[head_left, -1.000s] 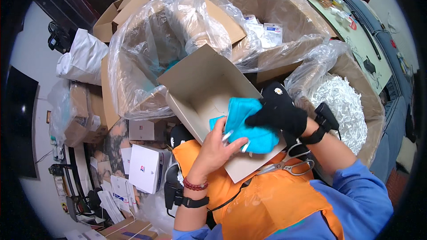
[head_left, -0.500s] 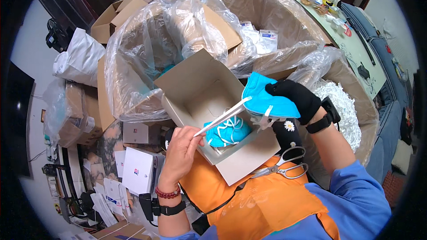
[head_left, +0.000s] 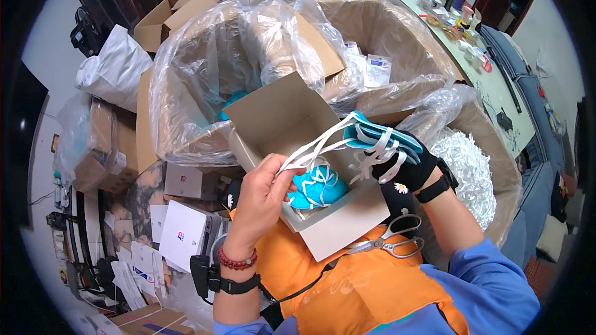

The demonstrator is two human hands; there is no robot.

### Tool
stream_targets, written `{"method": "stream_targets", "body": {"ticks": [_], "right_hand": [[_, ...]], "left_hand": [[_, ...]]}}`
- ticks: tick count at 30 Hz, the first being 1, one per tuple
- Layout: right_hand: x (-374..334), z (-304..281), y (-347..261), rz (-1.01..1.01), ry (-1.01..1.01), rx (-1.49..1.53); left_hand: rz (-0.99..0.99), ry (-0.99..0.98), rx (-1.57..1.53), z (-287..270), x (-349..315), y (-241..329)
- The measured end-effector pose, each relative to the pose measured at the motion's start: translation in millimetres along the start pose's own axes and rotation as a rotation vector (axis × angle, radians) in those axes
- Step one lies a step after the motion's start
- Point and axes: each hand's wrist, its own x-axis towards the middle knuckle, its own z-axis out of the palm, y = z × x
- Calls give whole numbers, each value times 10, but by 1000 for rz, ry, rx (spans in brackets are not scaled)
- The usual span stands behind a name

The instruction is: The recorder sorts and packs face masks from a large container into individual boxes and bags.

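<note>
In my black-gloved right hand (head_left: 412, 170) is a small stack of folded blue face masks (head_left: 376, 133), seen edge-on, with white straps dangling from them. My bare left hand (head_left: 266, 187) is closed on several white straps (head_left: 318, 142), which run taut from the masks across the open box. Below both hands, an open cardboard box (head_left: 282, 111) rests on my lap, its flaps spread. Inside it lie more blue masks (head_left: 324, 191) with white straps crossing over them. A pair of metal scissors (head_left: 392, 237) lies on my orange apron (head_left: 366, 285), just right of the box's near flap.
Large plastic-lined cartons stand ahead; one (head_left: 205, 80) holds some blue masks, another (head_left: 397, 37) white packets (head_left: 376, 71). A heap of white straps (head_left: 462, 174) fills the right carton. White boxes (head_left: 185, 234) lie at left. A cluttered table (head_left: 490, 80) stands far right.
The held masks have turned from face-up to edge-on, their straps now showing. The bundle between my hands has fanned into separate straps. My left hand has risen slightly; the view has shifted a little.
</note>
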Motion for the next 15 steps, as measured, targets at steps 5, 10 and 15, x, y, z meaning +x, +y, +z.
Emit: {"method": "stream_targets", "body": {"ticks": [5, 10, 15], "right_hand": [[26, 174, 52, 240, -523, 614], [-52, 325, 163, -168, -85, -39], [-25, 270, 159, -199, -151, -109]], "left_hand": [[-148, 58, -288, 244, 116, 88], [-127, 77, -319, 542, 209, 17], [-211, 62, -330, 601, 218, 1]]}}
